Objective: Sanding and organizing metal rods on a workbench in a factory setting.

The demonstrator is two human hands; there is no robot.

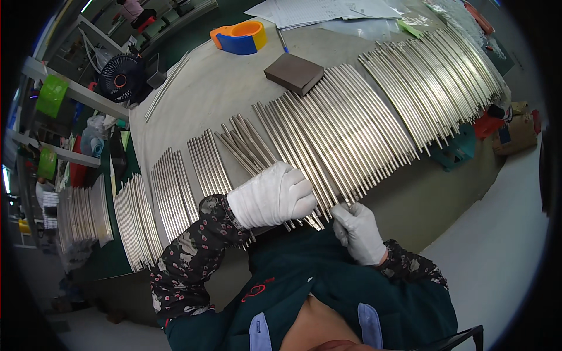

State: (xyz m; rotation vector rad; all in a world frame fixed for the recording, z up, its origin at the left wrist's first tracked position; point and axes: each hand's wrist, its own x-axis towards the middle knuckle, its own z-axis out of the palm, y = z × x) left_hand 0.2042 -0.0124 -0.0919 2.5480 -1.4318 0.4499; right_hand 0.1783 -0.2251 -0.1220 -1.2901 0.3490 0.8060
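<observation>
My left hand, in a white glove, is curled over the front part of a narrow group of metal rods. Short rod ends stick out below its fingers, and the grip itself is partly hidden. Just right of it, my right hand, also gloved in white, has its thumb and fingers closed at the near end of a rod by the table's front edge. A wide row of shiny rods lies side by side beyond my right hand. Left of my left hand, a looser bunch of rods lies at mixed angles.
More rod groups lie leftward, and a large row lies at the far right. A brown block rests against the rods. Behind are a tape dispenser, papers and a small black fan.
</observation>
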